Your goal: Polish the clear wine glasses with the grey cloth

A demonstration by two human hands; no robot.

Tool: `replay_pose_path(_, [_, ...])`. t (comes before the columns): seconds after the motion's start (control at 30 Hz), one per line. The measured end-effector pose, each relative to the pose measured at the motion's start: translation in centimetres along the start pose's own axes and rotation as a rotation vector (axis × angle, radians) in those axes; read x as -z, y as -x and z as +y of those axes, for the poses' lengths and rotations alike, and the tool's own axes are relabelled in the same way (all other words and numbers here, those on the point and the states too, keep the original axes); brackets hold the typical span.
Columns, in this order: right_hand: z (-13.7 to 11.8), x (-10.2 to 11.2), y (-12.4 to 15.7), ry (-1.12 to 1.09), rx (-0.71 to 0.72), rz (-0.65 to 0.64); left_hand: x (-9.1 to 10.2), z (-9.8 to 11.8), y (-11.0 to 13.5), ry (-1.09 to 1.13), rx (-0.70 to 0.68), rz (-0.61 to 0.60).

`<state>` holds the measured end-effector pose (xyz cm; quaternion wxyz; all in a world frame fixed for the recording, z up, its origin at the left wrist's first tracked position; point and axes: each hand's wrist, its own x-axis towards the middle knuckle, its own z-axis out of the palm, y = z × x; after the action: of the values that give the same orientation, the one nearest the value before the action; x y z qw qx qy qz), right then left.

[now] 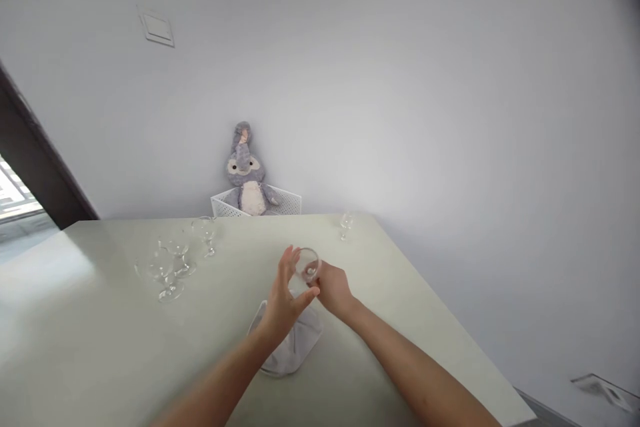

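A clear stemmed glass is held over the table, tilted so its round rim faces me. My right hand is closed around its lower part; the stem is hidden by the fingers. My left hand is open at the glass's left side, fingers and thumb spread apart; whether its fingertips touch the glass I cannot tell. Beneath my left hand a pale grey cloth lies crumpled on the table, partly covered by the wrist.
Three stemmed glasses stand at left on the pale table: a near one, a middle one and a far one. A smaller glass stands at the back right. Behind the table, a plush toy sits in a white basket.
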<state>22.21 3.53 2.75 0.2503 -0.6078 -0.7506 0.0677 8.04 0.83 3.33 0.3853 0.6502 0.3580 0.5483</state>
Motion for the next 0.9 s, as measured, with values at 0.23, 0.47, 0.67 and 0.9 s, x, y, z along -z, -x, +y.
replay_pose_path(0.23, [10.2, -0.3, -3.2, 0.0, -0.44, 0.131, 4.3, -4.8, 2.2, -0.301, 0.125, 0.176])
replay_pose_path(0.47, [14.4, -1.4, -5.2, -0.021, -0.548, 0.174, 5.6, -8.2, 2.4, -0.161, 0.315, 0.303])
replay_pose_path(0.67, [15.2, -1.5, -6.3, -0.064, -0.547, 0.208, 5.7, -8.6, 2.3, -0.096, 0.334, 0.305])
replay_pose_path(0.9, [14.6, -0.8, -3.4, -0.158, -0.576, 0.284, 5.3, -7.6, 2.4, 0.062, 0.366, 0.367])
